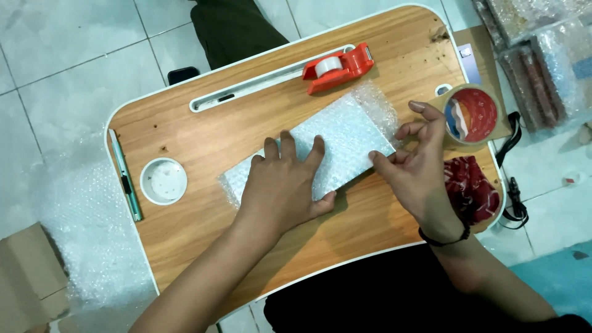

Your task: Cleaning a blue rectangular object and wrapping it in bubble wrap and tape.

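A flat rectangular parcel wrapped in bubble wrap (345, 135) lies tilted in the middle of a small wooden lap table (203, 135). My left hand (283, 185) presses flat on the parcel's near left part, fingers spread. My right hand (413, 160) pinches the wrap at the parcel's right end, thumb and fingers on the folded edge. A loose flap of bubble wrap (377, 103) sticks out past the far right corner.
A red tape dispenser (339, 66) lies at the table's far edge beside a long white slot (259, 83). A roll of tape (472, 116) and red patterned cloth (472, 188) sit right. A white cup recess (163, 180), cutter (125, 176), floor bubble wrap (92, 246), cardboard (28, 277).
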